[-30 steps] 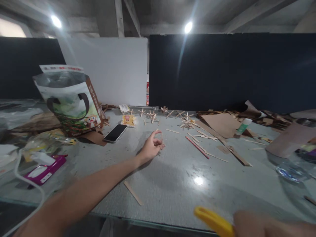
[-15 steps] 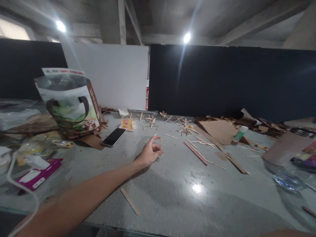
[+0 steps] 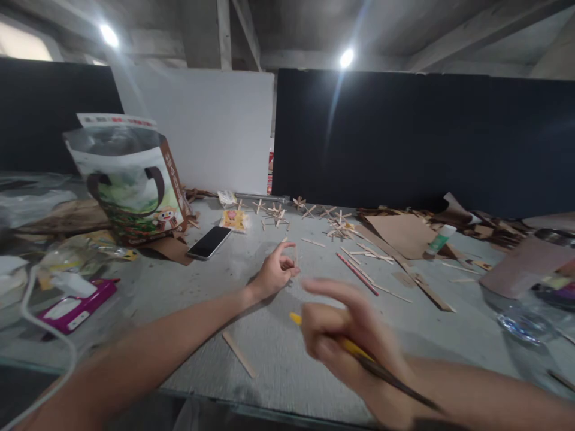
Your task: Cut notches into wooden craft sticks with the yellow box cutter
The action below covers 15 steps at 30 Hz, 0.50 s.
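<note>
My left hand is at the middle of the table, closed in a pinch on a short wooden stick standing upright between thumb and forefinger. Closer to me, my right hand is blurred by motion. Its fingers are wrapped round a slim yellow-and-dark tool, whose yellow end pokes out on the left and dark end trails back along the wrist; its kind is unclear. A flat wooden stick lies in front of me. Right of my left hand are a red patterned stick and several pale wooden sticks.
Crossed-stick pieces stand toward the back. A phone and a printed bag are left. Cardboard, a glue stick and a pinkish bottle are right. A white cable runs along the left.
My right hand has come in from the lower right edge with the yellow-and-dark tool. My left hand stays in nearly the same place, still pinching the wooden stick. The view has shifted slightly.
</note>
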Motion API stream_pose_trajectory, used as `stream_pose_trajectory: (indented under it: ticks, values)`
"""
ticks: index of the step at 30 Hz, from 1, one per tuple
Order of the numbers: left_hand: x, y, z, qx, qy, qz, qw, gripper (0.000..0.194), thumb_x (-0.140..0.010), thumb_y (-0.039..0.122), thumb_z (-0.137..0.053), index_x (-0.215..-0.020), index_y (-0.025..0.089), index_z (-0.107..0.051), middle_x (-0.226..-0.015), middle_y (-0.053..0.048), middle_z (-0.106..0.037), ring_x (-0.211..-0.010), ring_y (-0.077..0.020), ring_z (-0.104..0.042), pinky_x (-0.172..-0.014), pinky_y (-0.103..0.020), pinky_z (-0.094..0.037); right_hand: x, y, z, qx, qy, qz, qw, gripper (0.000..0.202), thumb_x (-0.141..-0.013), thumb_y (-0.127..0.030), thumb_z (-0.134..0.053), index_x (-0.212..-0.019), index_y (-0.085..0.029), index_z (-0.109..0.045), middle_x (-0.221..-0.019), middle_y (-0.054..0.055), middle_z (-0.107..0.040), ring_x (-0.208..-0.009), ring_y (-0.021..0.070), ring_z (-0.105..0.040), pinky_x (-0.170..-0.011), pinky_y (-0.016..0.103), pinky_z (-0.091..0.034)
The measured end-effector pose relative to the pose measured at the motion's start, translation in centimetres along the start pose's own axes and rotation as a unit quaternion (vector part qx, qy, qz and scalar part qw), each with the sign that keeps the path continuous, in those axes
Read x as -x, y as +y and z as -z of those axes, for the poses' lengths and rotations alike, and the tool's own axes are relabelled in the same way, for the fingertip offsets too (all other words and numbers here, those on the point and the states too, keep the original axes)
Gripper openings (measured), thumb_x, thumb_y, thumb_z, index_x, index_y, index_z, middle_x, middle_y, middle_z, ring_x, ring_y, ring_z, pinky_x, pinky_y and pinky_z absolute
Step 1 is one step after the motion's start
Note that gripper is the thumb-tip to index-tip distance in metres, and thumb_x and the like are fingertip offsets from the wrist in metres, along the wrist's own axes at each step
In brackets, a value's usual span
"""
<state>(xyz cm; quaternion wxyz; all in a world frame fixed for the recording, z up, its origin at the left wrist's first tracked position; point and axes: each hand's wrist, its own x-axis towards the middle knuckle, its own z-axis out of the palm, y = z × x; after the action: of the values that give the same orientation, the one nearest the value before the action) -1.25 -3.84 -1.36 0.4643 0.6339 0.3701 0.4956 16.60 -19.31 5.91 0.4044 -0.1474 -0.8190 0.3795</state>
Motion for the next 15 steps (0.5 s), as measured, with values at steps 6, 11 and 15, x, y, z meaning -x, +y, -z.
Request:
stream_pose_trajectory:
  ticks: [6,11,15]
  values:
    - [-0.4,0.1,0.0,-0.039,-0.008,0.023,0.999,0.067,-0.073,0.008,-0.074,-0.136,0.019,-0.053,-0.067,0.008,-0.061,-0.065,-0.0126,-0.064,-0.067,-0.025,-0.048,-6.6,2.8,-1.4,0.188,-0.170,-0.099,0.962,0.063,-0.092,-0.009,-0.051,-0.154,-0.020,-0.042,-0.092,0.003,-0.068,-0.068,0.0151,-0.056,-0.058,0.026,-0.041]
    - [-0.4,0.6,-0.1,-0.061,-0.018,0.023,0.998,0.067,-0.073,0.006,-0.073,-0.136,0.018,-0.053,-0.066,0.008,-0.062,-0.063,-0.0113,-0.062,-0.069,-0.025,-0.049,-8.4,3.7,-4.0,0.354,-0.244,-0.043,0.902,0.055,-0.087,-0.016,-0.060,-0.142,-0.014,-0.057,-0.092,0.010,-0.077,-0.071,0.0219,-0.067,-0.055,0.028,-0.038]
    - [0.1,1.1,-0.3,-0.061,-0.029,0.012,0.998,0.063,-0.077,0.008,-0.070,-0.136,0.019,-0.053,-0.068,0.007,-0.063,-0.063,-0.0119,-0.063,-0.069,-0.026,-0.050,-9.6,3.5,-6.3,0.384,-0.293,-0.016,0.875,0.065,-0.088,-0.023,-0.063,-0.152,-0.018,-0.049,-0.091,0.008,-0.080,-0.067,0.0226,-0.070,-0.048,0.029,-0.030]
